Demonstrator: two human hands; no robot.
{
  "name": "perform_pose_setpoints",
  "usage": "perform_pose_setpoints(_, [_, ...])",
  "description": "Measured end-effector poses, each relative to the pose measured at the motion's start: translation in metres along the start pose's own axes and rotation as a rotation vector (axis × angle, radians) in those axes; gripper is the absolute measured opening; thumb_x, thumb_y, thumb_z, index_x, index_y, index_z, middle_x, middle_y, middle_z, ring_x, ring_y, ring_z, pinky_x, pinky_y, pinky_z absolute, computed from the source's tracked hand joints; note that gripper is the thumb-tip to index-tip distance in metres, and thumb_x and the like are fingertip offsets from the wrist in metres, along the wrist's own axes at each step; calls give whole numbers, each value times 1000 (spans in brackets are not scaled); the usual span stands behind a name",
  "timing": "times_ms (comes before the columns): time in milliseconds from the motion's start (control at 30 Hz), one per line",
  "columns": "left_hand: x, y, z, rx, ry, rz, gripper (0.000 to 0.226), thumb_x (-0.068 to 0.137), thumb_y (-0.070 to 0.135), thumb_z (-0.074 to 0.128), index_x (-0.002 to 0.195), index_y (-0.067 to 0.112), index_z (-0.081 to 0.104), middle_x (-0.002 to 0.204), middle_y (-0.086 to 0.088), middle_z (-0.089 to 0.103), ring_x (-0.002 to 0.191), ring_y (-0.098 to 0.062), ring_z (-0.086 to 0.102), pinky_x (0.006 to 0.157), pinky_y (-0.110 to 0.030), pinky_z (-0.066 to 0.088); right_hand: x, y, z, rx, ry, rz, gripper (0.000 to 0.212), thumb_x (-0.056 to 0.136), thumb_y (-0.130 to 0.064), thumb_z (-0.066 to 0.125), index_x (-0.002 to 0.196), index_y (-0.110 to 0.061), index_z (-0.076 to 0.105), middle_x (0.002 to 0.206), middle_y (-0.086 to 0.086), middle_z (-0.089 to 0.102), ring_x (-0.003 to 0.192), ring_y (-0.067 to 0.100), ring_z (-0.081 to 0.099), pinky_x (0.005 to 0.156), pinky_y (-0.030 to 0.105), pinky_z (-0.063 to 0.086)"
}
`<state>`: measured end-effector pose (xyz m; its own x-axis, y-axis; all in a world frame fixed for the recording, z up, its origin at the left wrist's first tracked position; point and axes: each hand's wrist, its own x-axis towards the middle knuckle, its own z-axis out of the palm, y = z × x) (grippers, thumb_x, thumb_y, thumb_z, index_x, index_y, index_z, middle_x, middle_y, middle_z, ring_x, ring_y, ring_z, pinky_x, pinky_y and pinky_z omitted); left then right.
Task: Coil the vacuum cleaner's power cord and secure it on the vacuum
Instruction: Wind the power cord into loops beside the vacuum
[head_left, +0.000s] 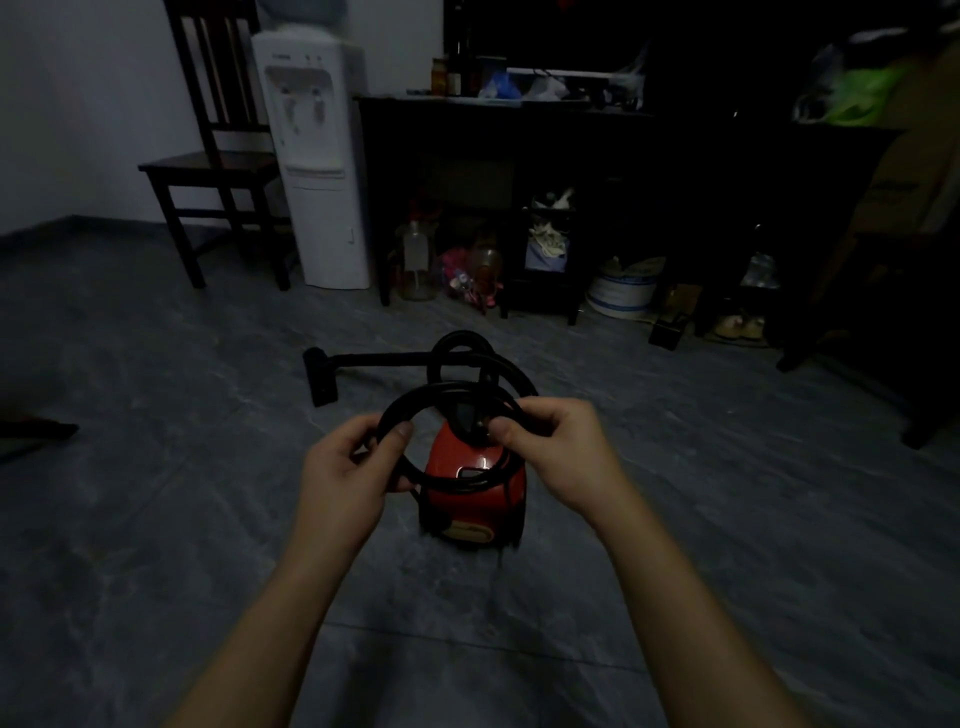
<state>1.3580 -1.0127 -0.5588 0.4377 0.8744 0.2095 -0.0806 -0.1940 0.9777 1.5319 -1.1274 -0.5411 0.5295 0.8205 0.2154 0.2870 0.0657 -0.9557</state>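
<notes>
above the red canister vacuum cleaner, my left hand and right hand grip the coiled black rubber power cord; likely springy, so hold opposite sides.

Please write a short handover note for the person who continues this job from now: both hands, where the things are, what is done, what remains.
Left hand: grips the left side of the cord coil.
Right hand: grips the right side of the coil.
Things: the coil is held in the air, above the red vacuum, which stands on the floor. The hose loops behind it; the nozzle lies on the floor to the left.
Done: the cord looks gathered into loops.
Left: secure the coil on the vacuum. The light is dim, so I cannot see where it attaches.
</notes>
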Motion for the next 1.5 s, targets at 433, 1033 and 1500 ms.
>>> perform_pose_setpoints(433, [-1, 21, -19, -62, 62, 19, 9, 93, 19, 64, 89, 19, 72, 72, -13, 63, 56, -19, 64, 64, -40, 63, 0, -46, 24, 56, 11, -154, 15, 86, -12, 73, 88, -27, 78, 92, 6, 78, 90, 23, 73, 88, 46, 58])
perform_pose_setpoints(1033, [-8, -27, -19, 54, -294, -469, 15, 95, 21, 63, 100, 7, 67, 84, -19, 71, 64, -29, 72, 61, -39, 60, 4, 29, 23, -34, 4, 123, 20, 99, -13, 55, 92, -10, 74, 78, 5, 71, 77, 16, 66, 79, 36, 54])
perform_pose_setpoints(1500, [-1, -43, -34, 487, -354, 30, 19, 80, 31, 78, 96, 38, 71, 57, 9, 48, 51, -1, 44, 54, -21, 39, -1, 42, 40, -307, -326, 191, 16, 95, -21, 61, 101, -26, 75, 95, 0, 75, 94, 17, 71, 90, 43, 58])
